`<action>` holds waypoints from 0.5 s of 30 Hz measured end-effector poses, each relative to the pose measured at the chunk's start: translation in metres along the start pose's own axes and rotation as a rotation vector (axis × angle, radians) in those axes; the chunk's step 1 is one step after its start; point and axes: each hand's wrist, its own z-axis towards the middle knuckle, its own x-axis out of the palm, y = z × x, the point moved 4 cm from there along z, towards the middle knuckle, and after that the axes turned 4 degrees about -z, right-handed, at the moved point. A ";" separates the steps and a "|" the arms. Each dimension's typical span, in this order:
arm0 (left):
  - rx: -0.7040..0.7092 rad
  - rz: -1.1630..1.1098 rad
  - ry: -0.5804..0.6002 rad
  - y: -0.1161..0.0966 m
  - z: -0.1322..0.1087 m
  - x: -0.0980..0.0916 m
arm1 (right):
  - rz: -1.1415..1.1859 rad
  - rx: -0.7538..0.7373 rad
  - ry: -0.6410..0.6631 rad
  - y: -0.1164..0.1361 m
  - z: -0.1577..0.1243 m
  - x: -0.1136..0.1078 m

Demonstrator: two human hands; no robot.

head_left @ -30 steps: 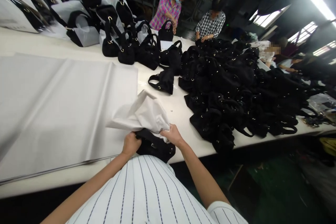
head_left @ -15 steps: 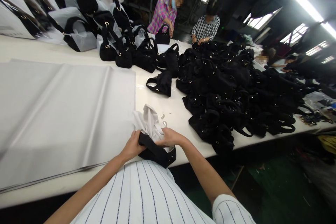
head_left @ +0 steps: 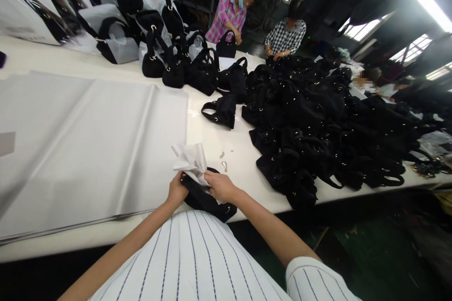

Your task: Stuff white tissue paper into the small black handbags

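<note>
A black handbag (head_left: 201,196) lies at the table's front edge, close against my striped shirt. My left hand (head_left: 177,189) grips the left side of its opening. Crumpled pale paper (head_left: 192,160) stands up out of the bag. My right hand (head_left: 219,186) is closed on the lower part of that paper at the bag's mouth; its fingertips are partly hidden. A stack of flat pale paper sheets (head_left: 88,146) lies to the left of the bag. Another black handbag (head_left: 225,111) with gold rings lies farther back on the table.
A big heap of black handbags (head_left: 300,113) covers the right side of the table (head_left: 243,150). Bags with clear wrapping (head_left: 122,42) stand at the back left. Small pale scraps (head_left: 224,165) lie beyond my right hand. Several co-workers stand across the table.
The crumpled paper has shifted left and bunched up, and my right hand has moved left with it. My left hand stays on the bag. The view has swung slightly left.
</note>
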 end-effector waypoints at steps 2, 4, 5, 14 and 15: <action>-0.028 -0.017 0.009 0.008 0.004 -0.004 | -0.054 -0.069 0.016 0.003 -0.005 0.008; -0.017 -0.015 0.014 0.008 0.005 -0.006 | -0.126 -0.084 0.007 0.003 -0.012 0.017; 0.014 -0.005 0.021 0.005 0.004 -0.007 | -0.165 -0.077 -0.007 0.002 -0.014 0.021; 0.407 0.298 0.159 -0.063 -0.038 0.005 | 0.221 0.181 -0.039 -0.012 -0.010 0.052; 0.418 0.339 0.202 -0.067 -0.042 0.008 | 0.357 0.290 -0.066 -0.013 -0.005 0.055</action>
